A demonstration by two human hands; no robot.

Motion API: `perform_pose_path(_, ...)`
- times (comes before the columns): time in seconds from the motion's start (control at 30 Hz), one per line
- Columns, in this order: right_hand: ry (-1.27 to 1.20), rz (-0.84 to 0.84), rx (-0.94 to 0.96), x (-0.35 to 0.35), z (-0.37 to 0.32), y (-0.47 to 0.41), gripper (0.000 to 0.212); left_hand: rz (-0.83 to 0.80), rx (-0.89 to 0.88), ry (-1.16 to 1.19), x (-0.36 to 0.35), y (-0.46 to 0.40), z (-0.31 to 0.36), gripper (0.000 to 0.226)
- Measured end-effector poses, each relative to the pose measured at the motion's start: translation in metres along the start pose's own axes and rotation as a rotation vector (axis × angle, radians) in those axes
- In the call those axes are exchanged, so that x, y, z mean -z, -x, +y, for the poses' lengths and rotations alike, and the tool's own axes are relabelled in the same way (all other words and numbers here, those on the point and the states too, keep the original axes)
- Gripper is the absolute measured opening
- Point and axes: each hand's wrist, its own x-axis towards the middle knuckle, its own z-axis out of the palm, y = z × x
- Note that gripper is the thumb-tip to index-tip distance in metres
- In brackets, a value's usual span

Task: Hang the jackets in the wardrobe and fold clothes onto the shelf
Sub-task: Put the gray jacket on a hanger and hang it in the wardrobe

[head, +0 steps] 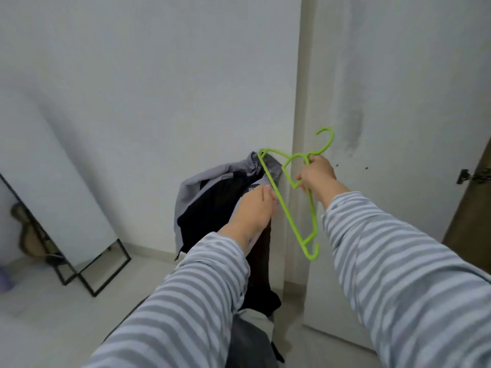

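held up at chest level in front of a pale wall, beside the white wardrobe door (398, 102). green hanger (292, 205) tipped steeply, hook up and to the right, upper tip tucked into the grey shoulder of the grey and black jacket (212, 197); probably angled that way to feed one arm of the hanger into the garment before the other. jacket draped down toward the floor, so not yet hung.

right hand (316, 176) stretched forward, wrist bent, grip wrapped round the hanger's neck just below the hook. left hand (255, 208) reached ahead and lower, fingers at the jacket's collar beside the hanger bar, apparently pinching fabric there, though the fingertips lay hidden. both forearms in striped sleeves. leaning mirror (66, 235) off to the left.
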Motion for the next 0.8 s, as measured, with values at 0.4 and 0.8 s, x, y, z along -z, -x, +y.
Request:
perform_pose_path(0.4,0.129,-0.138,0.158,-0.035,0.028,-0.068,0.026,0.203,0.216,-0.104,-0.007,-0.110,-0.070,0.015)
perform_pose_path(0.8,0.472,-0.214,0.365,-0.077,0.068,-0.183,0.033,0.172,0.165,-0.710,-0.068,-0.235,-0.128,0.035)
